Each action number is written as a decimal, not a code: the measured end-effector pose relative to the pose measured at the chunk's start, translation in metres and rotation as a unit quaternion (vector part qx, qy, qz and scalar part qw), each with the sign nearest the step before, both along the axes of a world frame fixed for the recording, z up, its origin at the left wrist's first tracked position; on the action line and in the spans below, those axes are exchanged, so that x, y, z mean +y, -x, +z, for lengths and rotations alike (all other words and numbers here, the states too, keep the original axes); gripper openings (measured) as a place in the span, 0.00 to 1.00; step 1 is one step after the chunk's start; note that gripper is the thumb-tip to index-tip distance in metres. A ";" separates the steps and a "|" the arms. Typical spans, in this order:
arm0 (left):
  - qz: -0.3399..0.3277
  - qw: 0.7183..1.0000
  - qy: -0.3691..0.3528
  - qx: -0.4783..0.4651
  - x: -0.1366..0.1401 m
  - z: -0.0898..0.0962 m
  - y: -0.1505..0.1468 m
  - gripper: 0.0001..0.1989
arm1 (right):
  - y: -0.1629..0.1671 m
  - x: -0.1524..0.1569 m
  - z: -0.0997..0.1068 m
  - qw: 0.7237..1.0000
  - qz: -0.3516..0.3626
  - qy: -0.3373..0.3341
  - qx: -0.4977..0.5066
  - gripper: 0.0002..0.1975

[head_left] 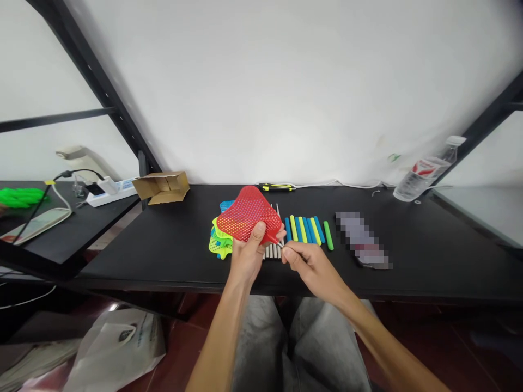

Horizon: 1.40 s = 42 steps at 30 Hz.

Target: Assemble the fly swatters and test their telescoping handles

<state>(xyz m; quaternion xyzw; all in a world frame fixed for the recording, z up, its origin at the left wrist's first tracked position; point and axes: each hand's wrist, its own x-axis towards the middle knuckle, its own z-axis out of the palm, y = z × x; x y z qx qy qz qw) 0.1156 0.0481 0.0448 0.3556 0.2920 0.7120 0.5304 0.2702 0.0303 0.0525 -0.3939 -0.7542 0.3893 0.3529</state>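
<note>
My left hand [249,255] grips a red perforated fly swatter head [248,213], thumb on top near its narrow neck. At that neck, the fingers of my right hand [312,267] pinch a thin metal rod [280,245]. The rod's end meets the red neck; how deep it sits I cannot tell. Beneath and to the left lie yellow-green and blue swatter heads [220,247] in a pile. Several silver rods [272,252] lie side by side, partly hidden behind my hands. Beyond my right hand is a row of blue and yellow handle tubes [304,230], with a green tube [328,236] at its right end.
An opened cardboard box [163,188] stands at the back left of the black table [163,239]. A yellow-black pen-like tool [277,187] lies by the wall. On the right are a blurred-out phone-like object [362,239] and a tilted water bottle [427,171].
</note>
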 end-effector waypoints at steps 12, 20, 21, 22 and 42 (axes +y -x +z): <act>0.052 0.997 0.048 0.041 0.005 0.004 0.009 0.21 | 0.017 0.000 -0.004 0.999 -0.042 -0.003 -0.004 0.21; 0.149 0.986 0.077 -0.001 0.008 -0.007 -0.005 0.19 | 0.025 0.009 -0.015 0.960 -0.148 -0.156 -0.178 0.17; 0.138 0.987 0.076 0.000 0.008 -0.008 -0.008 0.19 | 0.025 0.011 -0.017 0.962 -0.145 -0.149 -0.176 0.18; 0.129 0.989 0.075 0.002 0.007 -0.009 -0.009 0.19 | 0.025 0.012 -0.017 0.965 -0.140 -0.142 -0.171 0.18; 0.169 0.983 0.071 -0.019 0.009 -0.003 0.012 0.20 | -0.025 0.007 -0.032 0.989 -0.087 -0.065 -0.102 0.21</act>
